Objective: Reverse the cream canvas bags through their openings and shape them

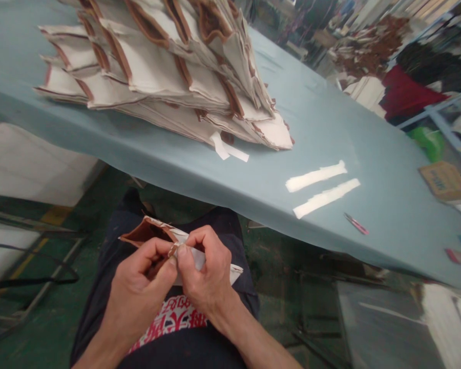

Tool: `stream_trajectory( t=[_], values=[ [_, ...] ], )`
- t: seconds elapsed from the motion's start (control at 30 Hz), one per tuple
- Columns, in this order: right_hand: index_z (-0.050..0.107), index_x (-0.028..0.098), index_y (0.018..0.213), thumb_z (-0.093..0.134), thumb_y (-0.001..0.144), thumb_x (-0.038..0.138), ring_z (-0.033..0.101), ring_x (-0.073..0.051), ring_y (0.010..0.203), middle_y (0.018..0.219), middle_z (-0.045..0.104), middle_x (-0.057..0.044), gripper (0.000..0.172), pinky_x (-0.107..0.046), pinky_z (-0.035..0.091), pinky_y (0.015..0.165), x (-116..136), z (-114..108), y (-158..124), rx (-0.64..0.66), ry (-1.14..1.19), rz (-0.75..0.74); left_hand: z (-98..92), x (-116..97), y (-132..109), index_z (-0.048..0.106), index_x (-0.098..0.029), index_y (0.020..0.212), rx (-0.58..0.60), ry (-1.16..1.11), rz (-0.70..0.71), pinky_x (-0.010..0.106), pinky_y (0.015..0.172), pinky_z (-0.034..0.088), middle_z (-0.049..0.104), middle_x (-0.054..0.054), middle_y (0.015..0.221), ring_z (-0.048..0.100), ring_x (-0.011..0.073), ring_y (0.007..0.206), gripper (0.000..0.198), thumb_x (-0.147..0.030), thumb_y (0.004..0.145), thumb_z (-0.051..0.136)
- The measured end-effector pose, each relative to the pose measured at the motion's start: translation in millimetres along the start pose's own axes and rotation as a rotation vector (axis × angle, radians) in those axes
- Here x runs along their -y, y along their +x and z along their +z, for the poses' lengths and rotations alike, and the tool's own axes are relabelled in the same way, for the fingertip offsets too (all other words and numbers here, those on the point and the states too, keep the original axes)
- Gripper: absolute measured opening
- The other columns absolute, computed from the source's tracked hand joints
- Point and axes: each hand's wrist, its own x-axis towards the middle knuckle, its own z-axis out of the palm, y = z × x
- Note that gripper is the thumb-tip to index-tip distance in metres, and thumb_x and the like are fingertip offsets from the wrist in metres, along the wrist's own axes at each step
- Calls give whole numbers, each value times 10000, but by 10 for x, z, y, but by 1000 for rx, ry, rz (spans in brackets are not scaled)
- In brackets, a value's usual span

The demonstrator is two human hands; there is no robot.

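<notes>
A white fabric piece with a brown lining (144,231) lies over my lap, between and behind my hands. My left hand (140,279) pinches its edge between thumb and fingers. Right beside it, my right hand (206,266) grips the same edge, with the two thumbs almost touching. A pale corner of the piece sticks out to the right of my right hand. What exactly lies between the fingertips is too small to make out.
On the blue-green table (265,189) stands a large pile of white and brown pieces (149,66). White strips (326,197) and a small pink-handled tool (356,224) lie to the right. A cardboard box (443,180) is at the far right.
</notes>
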Motion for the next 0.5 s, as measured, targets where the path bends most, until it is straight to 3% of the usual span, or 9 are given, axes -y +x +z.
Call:
stream_trajectory(
  t=[0.1,0.3,0.4,0.5],
  values=[
    [572,255,827,658,938,444,533,-159,640,729,591,38,236,-310,403,635,27,-83,23,124,57,138,3,-11,-79,736,-265,783,-48,47,42,254,621,473,719,-41,692,628,168,619,140,-363,866,681],
    [551,250,826,744,914,610,421,-135,646,708,500,61,418,-249,367,590,22,-213,79,465,467,444,-55,228,-16,764,-273,825,111,17,236,261,553,448,722,-51,685,639,166,566,123,-289,900,668],
    [523,255,807,839,830,665,359,-120,606,677,464,72,518,-233,327,552,-3,-175,59,521,679,583,-41,275,-7,778,-276,821,48,-4,289,258,523,426,703,-59,666,599,152,532,140,-264,902,665],
    [494,262,769,908,733,670,333,-114,576,648,442,78,582,-235,311,529,-68,-109,82,523,806,699,-9,194,37,740,-265,743,62,-58,224,256,514,429,683,-47,655,576,155,537,124,-260,834,655]
  ],
)
